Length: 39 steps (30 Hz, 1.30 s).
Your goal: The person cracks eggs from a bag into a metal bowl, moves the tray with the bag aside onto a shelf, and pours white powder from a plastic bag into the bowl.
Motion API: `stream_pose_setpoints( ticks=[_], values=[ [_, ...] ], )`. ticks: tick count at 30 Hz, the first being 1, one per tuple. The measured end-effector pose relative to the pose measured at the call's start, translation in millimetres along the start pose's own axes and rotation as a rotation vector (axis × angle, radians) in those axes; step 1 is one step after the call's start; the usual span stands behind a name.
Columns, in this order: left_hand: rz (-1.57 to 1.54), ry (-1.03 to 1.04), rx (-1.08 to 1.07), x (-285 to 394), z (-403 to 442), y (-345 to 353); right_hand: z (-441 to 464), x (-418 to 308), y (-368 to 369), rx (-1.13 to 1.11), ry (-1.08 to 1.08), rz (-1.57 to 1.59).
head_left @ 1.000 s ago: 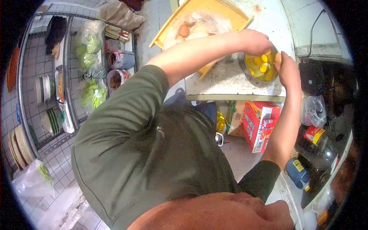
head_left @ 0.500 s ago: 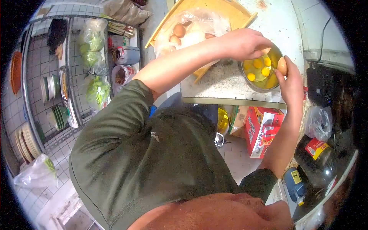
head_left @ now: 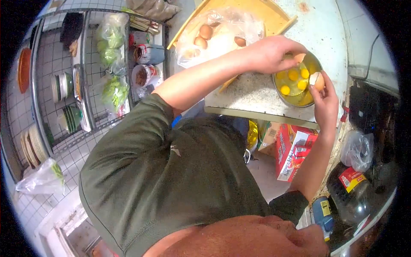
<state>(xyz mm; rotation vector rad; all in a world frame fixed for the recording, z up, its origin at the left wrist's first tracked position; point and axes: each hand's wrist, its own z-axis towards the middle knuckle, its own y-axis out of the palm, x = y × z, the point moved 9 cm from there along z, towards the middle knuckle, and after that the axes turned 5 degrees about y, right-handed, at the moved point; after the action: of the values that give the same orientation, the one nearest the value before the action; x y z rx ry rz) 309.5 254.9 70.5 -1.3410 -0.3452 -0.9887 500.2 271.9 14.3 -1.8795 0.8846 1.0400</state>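
A metal bowl point(head_left: 279, 97) on the worktop holds several egg yolks point(head_left: 285, 90) in clear egg white. Over its far rim, my left hand point(head_left: 276, 53) pinches a piece of brown eggshell point(head_left: 299, 57). At the bowl's right rim, my right hand point(head_left: 326, 100) grips another brown eggshell point(head_left: 317, 81), broken open, with its pale inside showing. The two shells are apart. Left of the bowl, several whole brown eggs point(head_left: 206, 31) lie in a clear plastic bag point(head_left: 227, 21) on a yellow wooden tray point(head_left: 274, 17).
The white worktop point(head_left: 252, 96) has a front edge close to my body. Below it stand red boxes point(head_left: 295, 150). To the right are a plastic bag point(head_left: 357, 150) and a large dark bottle point(head_left: 353, 192). A rack point(head_left: 85, 68) at left holds plates and bagged greens.
The shell in my right hand has turned, and its broken, pale inside now shows. My left hand stays over the bowl with its shell piece. The whole view has shifted slightly.
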Motion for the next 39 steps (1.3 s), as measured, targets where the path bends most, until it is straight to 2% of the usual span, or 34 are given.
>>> stream_pose_setpoints(
  ticks=[2,5,7,11,14,17,18,20,22,23,24,26,31,35,36,37,38,39],
  values=[
    [-0.084,-0.032,0.004,0.7,-1.0,5.0,-0.8,-1.8,-2.0,0.001,-0.06,0.283],
    [-0.247,-0.058,0.04,10.1,-3.0,11.5,-2.2,23.2,10.2,-0.094,0.115,0.614],
    [-0.374,-0.032,0.06,10.5,0.2,20.2,-9.5,17.6,24.7,-0.162,0.108,0.663],
    [-0.422,-0.077,-0.027,17.0,-1.2,34.3,-11.9,4.6,42.6,-0.23,-0.01,0.833],
    [-0.39,0.123,0.128,20.3,-7.9,22.6,-13.3,-3.5,54.1,-0.27,-0.015,0.914],
    [-0.367,0.143,0.086,21.7,-21.4,14.1,-13.2,-4.1,69.3,-0.299,-0.013,0.835],
    [-0.316,0.131,0.093,19.0,-32.3,2.3,-10.1,-2.8,75.4,-0.247,0.014,0.686],
    [-0.195,0.158,0.21,10.2,-51.3,-8.4,-19.3,-25.2,108.4,-0.358,0.067,0.79],
    [-0.139,-0.001,0.157,9.7,-86.8,-36.8,-20.0,-25.3,135.5,-0.347,0.098,0.708],
    [-0.101,0.053,0.321,8.2,-110.6,-51.8,-22.0,-32.5,159.2,-0.361,0.154,0.755],
    [-0.053,0.122,0.475,8.8,-142.3,-64.0,-28.9,-41.1,179.0,-0.403,0.162,0.669],
    [0.063,0.029,0.609,2.8,-219.8,-100.0,-49.8,-86.8,246.0,-0.594,-0.005,0.439],
    [0.377,-0.242,0.87,16.9,-457.2,-153.0,-83.7,-112.0,349.5,-0.913,-0.078,0.129],
    [0.533,-0.737,0.98,46.2,-657.0,-170.7,-95.1,-114.4,406.0,-0.966,-0.038,0.013],
    [0.672,-0.867,0.93,51.6,-703.2,-166.2,-99.2,-114.6,413.7,-0.95,-0.026,-0.004],
    [0.871,-0.93,1.001,72.9,-742.6,-172.4,-105.6,-118.5,423.8,-0.907,0.0,-0.018],
    [0.753,-1.17,0.924,64.5,-783.2,-174.0,-105.7,-117.4,430.1,-0.907,0.003,-0.016],
    [0.803,-1.113,0.849,65.7,-812.1,-176.5,-101.1,-112.6,433.9,-0.89,0.003,-0.013]
  ],
)
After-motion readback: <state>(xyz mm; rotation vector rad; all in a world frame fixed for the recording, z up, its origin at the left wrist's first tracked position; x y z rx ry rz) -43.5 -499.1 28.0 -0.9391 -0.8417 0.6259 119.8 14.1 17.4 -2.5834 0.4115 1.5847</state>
